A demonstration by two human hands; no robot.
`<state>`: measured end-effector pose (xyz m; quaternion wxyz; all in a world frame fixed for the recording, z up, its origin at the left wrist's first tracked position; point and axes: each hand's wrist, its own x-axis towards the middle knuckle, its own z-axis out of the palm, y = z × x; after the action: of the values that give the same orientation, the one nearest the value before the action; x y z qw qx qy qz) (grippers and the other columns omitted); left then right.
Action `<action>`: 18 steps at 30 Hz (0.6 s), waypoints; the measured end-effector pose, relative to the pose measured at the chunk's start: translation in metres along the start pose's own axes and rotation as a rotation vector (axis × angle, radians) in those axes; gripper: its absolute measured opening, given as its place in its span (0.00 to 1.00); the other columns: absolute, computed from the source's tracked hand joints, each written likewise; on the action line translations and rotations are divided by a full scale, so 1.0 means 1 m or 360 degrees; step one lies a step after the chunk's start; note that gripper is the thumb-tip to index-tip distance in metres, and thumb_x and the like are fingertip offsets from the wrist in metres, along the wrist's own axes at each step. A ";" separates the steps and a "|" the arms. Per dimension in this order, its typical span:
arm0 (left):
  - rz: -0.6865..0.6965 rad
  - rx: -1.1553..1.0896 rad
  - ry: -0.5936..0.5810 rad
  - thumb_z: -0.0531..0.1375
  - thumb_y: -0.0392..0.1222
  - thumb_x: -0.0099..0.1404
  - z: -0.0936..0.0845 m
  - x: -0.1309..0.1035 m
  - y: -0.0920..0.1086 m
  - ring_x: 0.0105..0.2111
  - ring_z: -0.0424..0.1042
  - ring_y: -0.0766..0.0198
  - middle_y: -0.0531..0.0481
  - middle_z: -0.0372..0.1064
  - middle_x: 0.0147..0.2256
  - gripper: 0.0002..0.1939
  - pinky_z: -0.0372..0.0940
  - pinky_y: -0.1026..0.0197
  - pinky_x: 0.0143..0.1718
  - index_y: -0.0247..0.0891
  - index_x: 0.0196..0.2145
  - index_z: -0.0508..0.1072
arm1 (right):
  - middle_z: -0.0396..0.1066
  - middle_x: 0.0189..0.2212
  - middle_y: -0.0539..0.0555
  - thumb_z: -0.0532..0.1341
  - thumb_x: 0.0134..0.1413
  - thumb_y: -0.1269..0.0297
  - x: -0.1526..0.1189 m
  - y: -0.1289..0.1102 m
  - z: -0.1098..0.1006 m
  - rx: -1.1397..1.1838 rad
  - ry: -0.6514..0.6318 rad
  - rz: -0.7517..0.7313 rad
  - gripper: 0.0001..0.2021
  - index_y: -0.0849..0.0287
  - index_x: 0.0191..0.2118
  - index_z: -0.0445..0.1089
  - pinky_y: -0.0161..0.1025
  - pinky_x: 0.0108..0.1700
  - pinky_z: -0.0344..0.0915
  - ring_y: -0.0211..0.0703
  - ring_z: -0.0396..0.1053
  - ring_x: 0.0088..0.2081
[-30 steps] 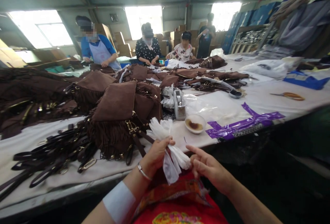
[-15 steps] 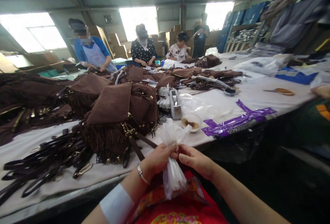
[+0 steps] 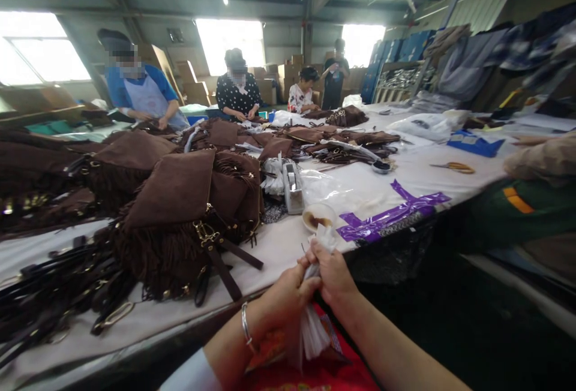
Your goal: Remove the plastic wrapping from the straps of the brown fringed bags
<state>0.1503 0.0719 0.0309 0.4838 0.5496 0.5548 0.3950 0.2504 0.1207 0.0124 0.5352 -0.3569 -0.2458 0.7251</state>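
A bunch of thin white plastic bags (image 3: 312, 334) runs through both of my hands, over my lap by the table's front edge. My left hand (image 3: 290, 292), with a silver bangle at its wrist, is closed around the middle of the bunch. Higher up, my right hand (image 3: 330, 271) grips its gathered upper end. Just beyond my hands is a clear round bowl (image 3: 318, 217) with something brown in it. Brown fringed suede bags (image 3: 168, 199) with gold-coloured clasps are piled to the left.
A tape dispenser (image 3: 293, 187) stands behind the bowl. Purple tape (image 3: 387, 214) lies along the table edge. Scissors (image 3: 454, 167) and a blue tray (image 3: 474, 142) are farther right. Dark straps (image 3: 67, 295) lie front left. Several people work across the table; a sleeve (image 3: 540, 160) shows at right.
My right hand has moved up to close around the top of the bunch, which now looks narrower where it was fanned out. The view has turned slightly to the right.
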 end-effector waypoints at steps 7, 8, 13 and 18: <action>-0.0015 0.0079 -0.0297 0.46 0.58 0.69 0.002 -0.006 -0.015 0.27 0.61 0.65 0.50 0.68 0.29 0.25 0.60 0.62 0.31 0.33 0.36 0.72 | 0.49 0.13 0.35 0.68 0.50 0.59 0.017 -0.014 -0.007 0.0501 0.0260 0.0239 0.14 0.57 0.33 0.62 0.31 0.20 0.60 0.27 0.47 0.13; -0.0007 0.0115 -0.0294 0.46 0.58 0.69 0.004 -0.006 -0.018 0.28 0.62 0.64 0.49 0.68 0.29 0.25 0.60 0.62 0.32 0.34 0.36 0.72 | 0.48 0.12 0.35 0.67 0.51 0.59 0.019 -0.015 -0.009 0.0530 0.0282 0.0243 0.13 0.57 0.33 0.62 0.29 0.19 0.58 0.26 0.44 0.13; 0.0078 0.0493 -0.0233 0.47 0.61 0.66 0.009 0.003 -0.030 0.26 0.63 0.62 0.48 0.69 0.26 0.26 0.59 0.62 0.28 0.37 0.30 0.71 | 0.45 0.12 0.35 0.67 0.51 0.57 0.034 -0.029 -0.026 0.0557 0.0288 0.0117 0.14 0.58 0.33 0.63 0.27 0.18 0.52 0.25 0.38 0.13; 0.0107 0.0427 -0.0277 0.47 0.64 0.65 0.006 0.017 -0.036 0.33 0.69 0.56 0.47 0.74 0.32 0.28 0.64 0.60 0.39 0.40 0.33 0.75 | 0.48 0.13 0.36 0.68 0.47 0.56 0.056 -0.073 -0.074 0.0350 0.0369 -0.0344 0.15 0.59 0.33 0.64 0.28 0.18 0.51 0.26 0.41 0.14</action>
<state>0.1496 0.0849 -0.0068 0.4390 0.6597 0.5398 0.2842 0.3424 0.1944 0.0064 0.6705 -0.3489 -0.1388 0.6398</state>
